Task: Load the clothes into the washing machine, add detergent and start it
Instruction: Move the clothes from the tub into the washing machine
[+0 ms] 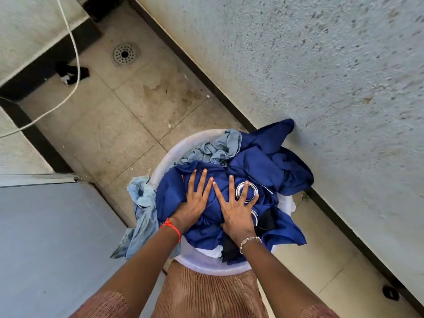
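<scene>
A white plastic tub [207, 265] stands on the floor right in front of me, heaped with clothes. On top lies a dark blue cloth [259, 161] with silver metal rings [246, 190]. Light blue garments [142, 210] spill over the tub's left rim and show at the back. My left hand [195, 198] and my right hand [237, 207] both rest flat on the blue cloth with fingers spread, holding nothing. The grey flat top of what looks like the washing machine [50, 237] fills the lower left.
A rough grey wall [321, 76] runs along the right, close to the tub. Beige floor tiles [128, 115] have a round drain [125, 54] at the back. A white cable [73, 42] hangs at the left. A dark scrap [71, 73] lies by the skirting.
</scene>
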A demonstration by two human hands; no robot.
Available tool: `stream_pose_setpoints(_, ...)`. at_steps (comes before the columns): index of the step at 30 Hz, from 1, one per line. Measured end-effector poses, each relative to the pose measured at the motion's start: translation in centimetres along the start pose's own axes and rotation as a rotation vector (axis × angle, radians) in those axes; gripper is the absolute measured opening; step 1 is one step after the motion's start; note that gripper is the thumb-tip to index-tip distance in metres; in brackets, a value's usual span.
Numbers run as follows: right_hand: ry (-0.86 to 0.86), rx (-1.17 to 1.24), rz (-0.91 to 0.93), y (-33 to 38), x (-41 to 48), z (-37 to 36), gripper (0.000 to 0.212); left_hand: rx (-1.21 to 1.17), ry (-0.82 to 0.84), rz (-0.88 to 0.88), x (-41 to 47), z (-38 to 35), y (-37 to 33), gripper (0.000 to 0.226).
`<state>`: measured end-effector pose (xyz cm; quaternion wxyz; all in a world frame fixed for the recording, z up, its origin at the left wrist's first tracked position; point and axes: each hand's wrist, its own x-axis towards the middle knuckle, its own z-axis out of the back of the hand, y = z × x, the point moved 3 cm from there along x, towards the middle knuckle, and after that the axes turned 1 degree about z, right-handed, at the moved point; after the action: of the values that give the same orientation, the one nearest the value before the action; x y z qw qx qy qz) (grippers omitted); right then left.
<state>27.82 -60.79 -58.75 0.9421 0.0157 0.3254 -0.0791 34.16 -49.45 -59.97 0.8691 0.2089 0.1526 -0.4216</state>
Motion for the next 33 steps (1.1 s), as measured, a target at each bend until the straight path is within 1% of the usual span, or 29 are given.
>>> stream_pose_setpoints(2, 0.018, -0.03, -0.004, 0.3, 0.6, -0.2, 0.135, 0.053, -0.024, 0.017, 0.7, -1.7, -0.2, 0.058)
stream_pose_setpoints(3, 0.03, -0.032, 0.001, 0.4, 0.8, -0.1, 0.128, 0.079, -0.071, 0.036, 1.1, -2.0, -0.3, 0.049)
stream_pose_setpoints(4, 0.042, -0.035, 0.014, 0.5, 1.1, -0.1, 0.12, 0.098, -0.09, 0.058, 1.4, -2.0, -0.3, 0.045)
stream_pose_setpoints(5, 0.057, -0.051, 0.032, 0.5, 1.2, 0.0, 0.113, 0.1, -0.139, 0.064, 1.7, -2.2, -0.5, 0.044)
stream_pose_setpoints(7, 0.062, -0.067, 0.054, 0.3, 1.4, -0.2, 0.102, 0.042, -0.186, 0.046, 2.2, -2.7, -0.6, 0.044)
stream_pose_setpoints(9, 0.074, -0.045, 0.063, 0.2, 1.1, 0.6, 0.099, -0.023, -0.181, -0.012, 2.1, -2.5, -0.6, 0.044)
stream_pose_setpoints(11, 0.065, 0.02, 0.098, 0.1, 0.3, 2.3, 0.093, -0.123, -0.123, -0.1, 1.4, -1.0, -0.4, 0.053)
stream_pose_setpoints(12, 0.046, 0.058, 0.134, -0.2, -0.2, 2.7, 0.088, -0.162, -0.085, -0.136, 0.6, 0.7, -0.2, 0.048)
stream_pose_setpoints(13, 0.068, 0.058, 0.176, -0.5, -0.8, 3.4, 0.084, -0.193, -0.086, -0.137, -0.4, 2.3, 0.2, 0.04)
stream_pose_setpoints(15, 0.09, 0.092, 0.179, -1.1, -2.2, 5.4, 0.086, -0.297, -0.091, -0.074, -2.0, 5.7, 1.4, 0.076)
stream_pose_setpoints(16, 0.073, 0.098, 0.184, -1.3, -2.9, 6.5, 0.089, -0.328, -0.049, -0.034, -3.0, 6.6, 1.7, 0.083)
stream_pose_setpoints(17, 0.066, 0.105, 0.197, -1.3, -3.8, 7.5, 0.09, -0.305, -0.017, -0.018, -4.0, 7.9, 1.7, 0.083)
stream_pose_setpoints(18, 0.065, 0.111, 0.208, -1.4, -4.5, 8.3, 0.091, -0.29, -0.026, 0.01, -4.7, 9.1, 1.8, 0.085)
stream_pose_setpoints(19, 0.071, 0.115, 0.212, -1.6, -5.5, 9.3, 0.091, -0.314, -0.002, 0.03, -5.3, 10.4, 2.1, 0.089)
stream_pose_setpoints(20, 0.079, 0.121, 0.21, -1.7, -6.5, 10.5, 0.091, -0.296, 0.054, 0.044, -5.9, 11.6, 2.4, 0.092)
stream_pose_setpoints(21, 0.081, 0.129, 0.206, -1.8, -7.5, 11.9, 0.089, -0.282, 0.073, 0.056, -6.7, 12.8, 2.7, 0.094)
stream_pose_setpoints(24, 0.064, 0.142, 0.205, -1.8, -10.4, 15.9, 0.083, -0.317, 0.044, 0.058, -8.8, 17.3, 3.9, 0.096)
stream_pose_setpoints(27, 0.017, 0.146, 0.215, -1.9, -13.2, 19.8, 0.081, -0.381, 0.001, 0.096, -11.3, 21.4, 5.2, 0.091)
stream_pose_setpoints(30, -0.023, 0.094, 0.231, -2.0, -15.7, 23.5, 0.08, -0.363, 0.004, 0.123, -13.4, 25.2, 6.2, 0.094)
stream_pose_setpoints(33, -0.095, 0.051, 0.259, -2.0, -18.1, 27.3, 0.077, -0.391, -0.086, 0.133, -15.4, 29.0, 7.4, 0.095)
